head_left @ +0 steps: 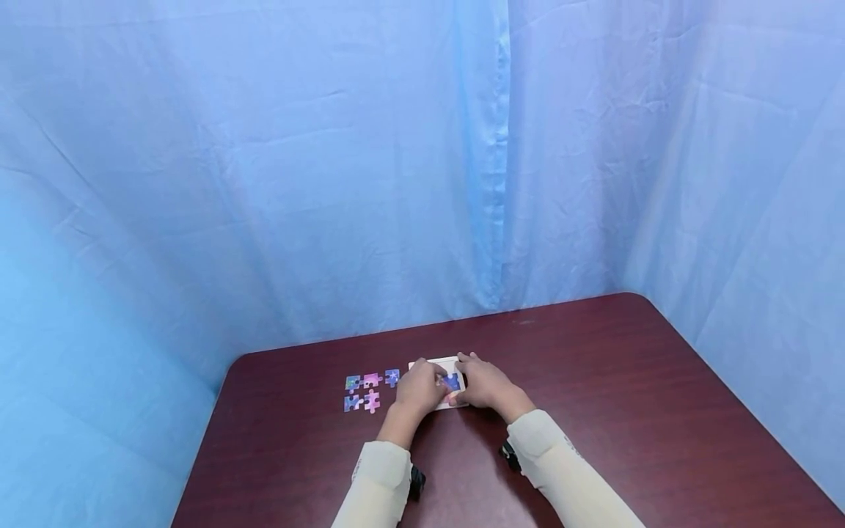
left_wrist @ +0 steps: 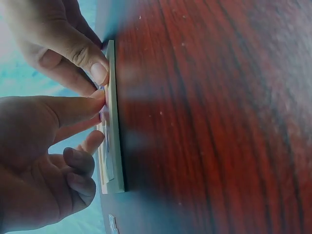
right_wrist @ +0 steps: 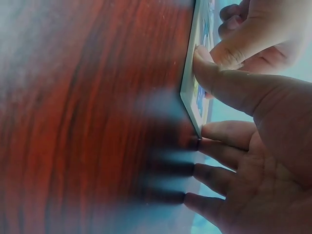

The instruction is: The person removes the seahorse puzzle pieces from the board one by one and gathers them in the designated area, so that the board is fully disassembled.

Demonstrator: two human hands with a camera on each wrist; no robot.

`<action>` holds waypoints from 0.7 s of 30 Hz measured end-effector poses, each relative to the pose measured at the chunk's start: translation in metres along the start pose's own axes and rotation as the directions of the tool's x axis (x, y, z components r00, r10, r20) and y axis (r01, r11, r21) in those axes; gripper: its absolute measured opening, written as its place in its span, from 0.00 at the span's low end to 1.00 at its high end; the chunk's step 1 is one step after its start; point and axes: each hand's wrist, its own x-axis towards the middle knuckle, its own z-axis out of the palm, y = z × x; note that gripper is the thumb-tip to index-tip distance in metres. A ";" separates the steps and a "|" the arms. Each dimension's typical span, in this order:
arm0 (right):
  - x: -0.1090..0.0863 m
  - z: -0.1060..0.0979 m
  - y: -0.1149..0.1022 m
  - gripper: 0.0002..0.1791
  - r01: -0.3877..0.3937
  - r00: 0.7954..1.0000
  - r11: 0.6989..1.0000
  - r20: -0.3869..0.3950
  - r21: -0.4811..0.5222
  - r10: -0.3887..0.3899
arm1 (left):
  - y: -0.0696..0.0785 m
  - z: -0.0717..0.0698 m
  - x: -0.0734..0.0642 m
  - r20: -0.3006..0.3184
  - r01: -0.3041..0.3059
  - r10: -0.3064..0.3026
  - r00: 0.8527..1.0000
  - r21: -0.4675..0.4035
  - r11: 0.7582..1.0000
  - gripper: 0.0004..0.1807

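Observation:
A shallow, pale-rimmed puzzle tray (head_left: 442,361) lies flat on the table, with blue and pink jigsaw pieces (head_left: 452,380) showing inside it. My left hand (head_left: 417,386) reaches over its left part; in the left wrist view the thumb and forefinger (left_wrist: 97,100) pinch a puzzle piece low over the tray, mostly hidden by the fingertips. My right hand (head_left: 487,383) grips the tray at its right side. In the right wrist view, its thumb (right_wrist: 204,68) lies over the near rim, and the other fingers stretch along the right edge, tips down at the tabletop.
Left of the tray, several loose jigsaw pieces (head_left: 372,380) in pink, blue and purple lie in two rows. The dark red wooden table (head_left: 594,381) has a rounded far corner at each side. Blue curtains (head_left: 297,183) hang behind and beside it.

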 end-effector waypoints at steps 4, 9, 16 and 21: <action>0.001 0.001 0.001 0.44 -0.004 1.000 1.000 0.002 0.003 0.004 | 0.001 -0.002 0.002 -0.003 0.010 -0.010 1.000 -0.007 1.000 0.14; 0.003 0.001 0.001 0.44 -0.003 1.000 1.000 -0.008 -0.005 0.003 | 0.001 -0.004 0.003 -0.002 0.017 -0.017 1.000 -0.031 0.999 0.14; 0.001 -0.003 -0.001 0.44 -0.009 1.000 1.000 -0.012 0.003 0.009 | 0.001 -0.005 0.003 -0.015 0.016 -0.017 1.000 -0.070 0.997 0.13; 0.000 -0.004 -0.004 0.44 -0.019 1.000 1.000 0.000 0.003 0.019 | 0.002 -0.005 0.003 -0.006 0.027 -0.027 1.000 -0.090 0.996 0.13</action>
